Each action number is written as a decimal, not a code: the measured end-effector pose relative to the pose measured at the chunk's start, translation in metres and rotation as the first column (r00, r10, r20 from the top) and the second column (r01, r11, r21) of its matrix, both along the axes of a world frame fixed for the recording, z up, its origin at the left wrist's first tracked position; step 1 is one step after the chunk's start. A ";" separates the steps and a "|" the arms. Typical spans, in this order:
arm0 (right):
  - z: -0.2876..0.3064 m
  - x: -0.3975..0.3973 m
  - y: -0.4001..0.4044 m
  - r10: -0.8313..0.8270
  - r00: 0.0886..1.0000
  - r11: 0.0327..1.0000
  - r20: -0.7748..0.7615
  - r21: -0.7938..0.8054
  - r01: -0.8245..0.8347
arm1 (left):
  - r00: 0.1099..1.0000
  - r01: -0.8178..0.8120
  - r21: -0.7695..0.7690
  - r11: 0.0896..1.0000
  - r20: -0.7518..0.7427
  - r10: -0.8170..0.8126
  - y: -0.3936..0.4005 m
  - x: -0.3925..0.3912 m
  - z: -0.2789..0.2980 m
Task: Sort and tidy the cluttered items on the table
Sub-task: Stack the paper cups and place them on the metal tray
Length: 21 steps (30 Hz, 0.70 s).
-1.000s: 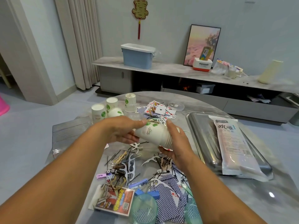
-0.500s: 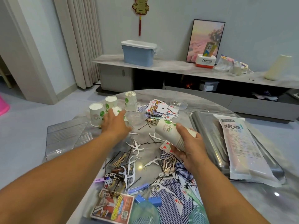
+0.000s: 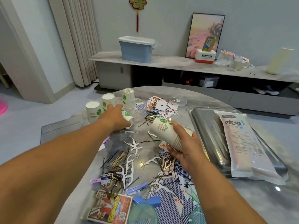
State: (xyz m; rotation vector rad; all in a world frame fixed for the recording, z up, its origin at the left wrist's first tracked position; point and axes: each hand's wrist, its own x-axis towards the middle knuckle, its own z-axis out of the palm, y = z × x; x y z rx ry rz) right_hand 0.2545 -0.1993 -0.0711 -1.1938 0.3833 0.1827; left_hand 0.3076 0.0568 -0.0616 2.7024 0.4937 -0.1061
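My right hand (image 3: 184, 147) grips a nested stack of white paper cups (image 3: 165, 131) with green leaf prints, held tilted above the middle of the round table (image 3: 210, 101). My left hand (image 3: 115, 118) is curled round a single paper cup (image 3: 127, 116) that lies on its side at the far left. Behind it, three more paper cups (image 3: 107, 101) stand upside down. Playing cards (image 3: 161, 105), white floss picks (image 3: 134, 144), black hairpins (image 3: 113, 156) and blue binder clips (image 3: 153, 200) lie scattered over the tabletop.
A metal tray (image 3: 203, 125) with a sealed packet (image 3: 241, 143) lies on the right. A clear plastic lid (image 3: 61, 126) overhangs the table's left edge. Clear round containers (image 3: 178, 101) sit at the far side. A card box (image 3: 110, 207) and mesh items (image 3: 142, 214) lie near me.
My left hand left the cup stack, reached forward and left, and took hold of the lying cup. My right hand kept the stack and moved slightly right.
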 end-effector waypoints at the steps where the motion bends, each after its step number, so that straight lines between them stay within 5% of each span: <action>1: 0.001 -0.001 0.000 -0.001 1.000 1.000 0.003 -0.001 0.001 | 1.000 -0.006 -0.046 0.999 0.026 0.007 0.000 -0.002 0.001; 3: 0.002 -0.002 -0.001 -0.009 1.000 1.000 0.007 0.000 0.009 | 0.996 -0.014 -0.239 0.971 0.086 0.036 -0.003 -0.007 0.009; 5: 0.004 -0.003 -0.002 -0.020 1.000 1.000 0.001 0.010 0.020 | 0.992 -0.019 -0.551 0.834 0.097 0.086 -0.008 -0.014 0.020; 8: 0.007 -0.006 -0.003 -0.041 0.999 0.998 -0.010 0.042 0.041 | 0.991 -0.118 -0.938 0.326 -0.087 0.106 -0.012 -0.032 0.031; 10: 0.009 -0.008 -0.002 -0.045 0.999 0.998 0.002 0.032 0.045 | 0.989 -0.148 -0.986 0.071 -0.147 0.016 -0.017 -0.041 0.025; 13: 0.011 -0.012 0.001 -0.028 0.999 1.000 0.039 -0.001 0.028 | 0.978 -0.202 -0.973 -0.107 -0.194 -0.078 -0.032 -0.051 0.012; 15: 0.012 -0.013 0.002 -0.010 0.998 1.000 0.057 -0.012 0.011 | 0.967 -0.246 -0.962 -0.115 -0.236 -0.097 -0.043 -0.054 0.005; 18: 0.013 -0.015 0.005 0.014 0.996 0.999 0.093 -0.044 -0.010 | 0.954 -0.281 -0.959 0.018 -0.282 -0.105 -0.059 -0.059 0.002; 21: 0.013 -0.016 0.008 0.089 0.987 0.991 0.136 -0.107 -0.074 | 0.972 -0.232 -0.957 0.172 -0.223 0.068 -0.080 -0.060 0.006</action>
